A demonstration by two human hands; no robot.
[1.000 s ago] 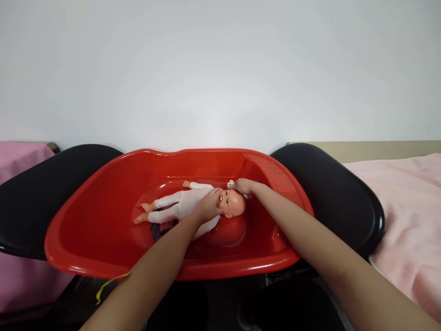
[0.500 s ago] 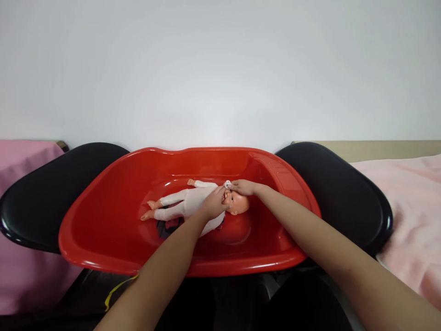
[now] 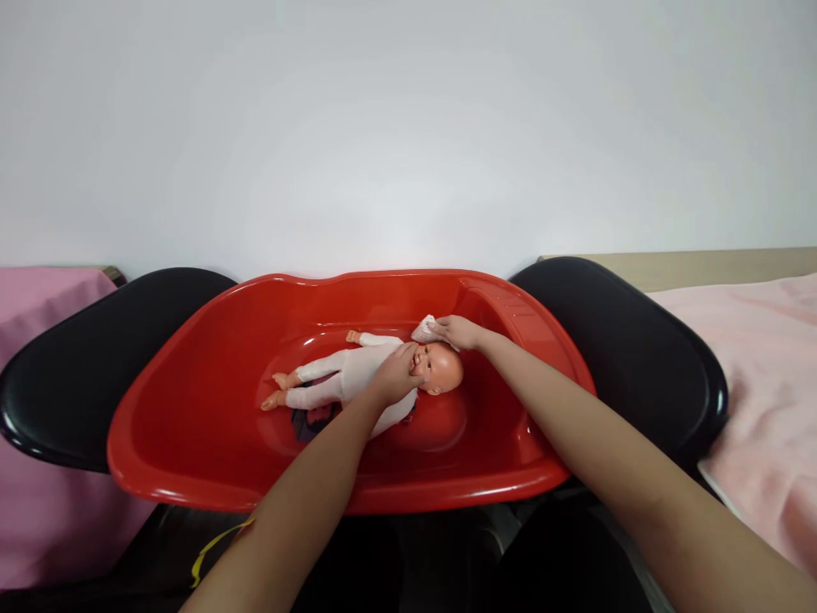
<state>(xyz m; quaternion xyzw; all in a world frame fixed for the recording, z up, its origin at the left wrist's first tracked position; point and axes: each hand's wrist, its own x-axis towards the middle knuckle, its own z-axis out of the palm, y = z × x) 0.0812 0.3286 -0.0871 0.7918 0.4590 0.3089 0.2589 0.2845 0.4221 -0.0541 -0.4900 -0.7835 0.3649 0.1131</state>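
A baby doll (image 3: 357, 373) in a white suit lies on its back inside a red plastic tub (image 3: 191, 409), head to the right. My left hand (image 3: 394, 380) rests on the doll's chest and chin, holding it down. My right hand (image 3: 456, 332) pinches a small white cloth (image 3: 424, 329) and presses it against the far side of the doll's bald head (image 3: 443, 368). Both forearms reach in over the tub's near rim.
Two black curved chair seats flank the tub, one on the left (image 3: 70, 375) and one on the right (image 3: 638, 358). Pink fabric (image 3: 759, 358) covers a surface at the right, and more pink cloth (image 3: 38, 298) lies at the left. A yellow strap (image 3: 217, 545) hangs below the tub.
My right hand with the cloth moved from beside the head onto the doll's face, then back up to the far side of the head. The left hand stayed on the doll.
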